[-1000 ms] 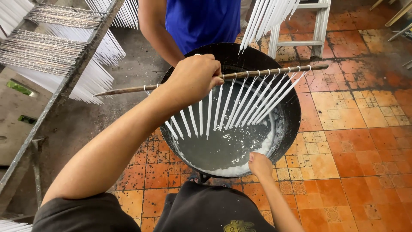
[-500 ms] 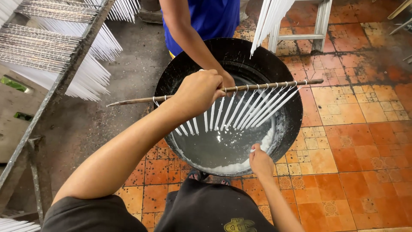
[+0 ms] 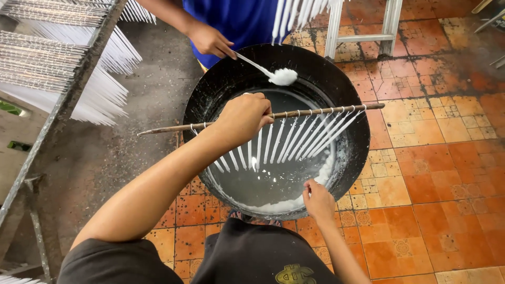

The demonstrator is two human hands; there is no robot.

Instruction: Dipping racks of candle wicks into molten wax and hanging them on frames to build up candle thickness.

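Observation:
My left hand (image 3: pixel 243 118) grips a long wooden stick (image 3: pixel 326 110) held level over a big black pan (image 3: pixel 239 71) of milky liquid wax (image 3: pixel 263 184). Several thin white candles (image 3: pixel 294 138) hang from the stick by their wicks, their tips just above the wax. My right hand (image 3: pixel 317 200) rests on the pan's near rim by a crust of white wax. Across the pan, another person's hand (image 3: pixel 209 40) holds a spoon (image 3: pixel 273 73) heaped with white wax over the far side.
A metal rack (image 3: pixel 58 84) loaded with rows of hanging white candles stands at the left. More candles (image 3: pixel 302 10) hang above the pan at the top. A white metal frame (image 3: pixel 363 31) stands behind on the stained orange tile floor (image 3: pixel 436 173).
The other person's hand has come out of the pan holding a spoonful of white wax. My stick of candles has stayed over the pan, and my right hand has settled on the rim.

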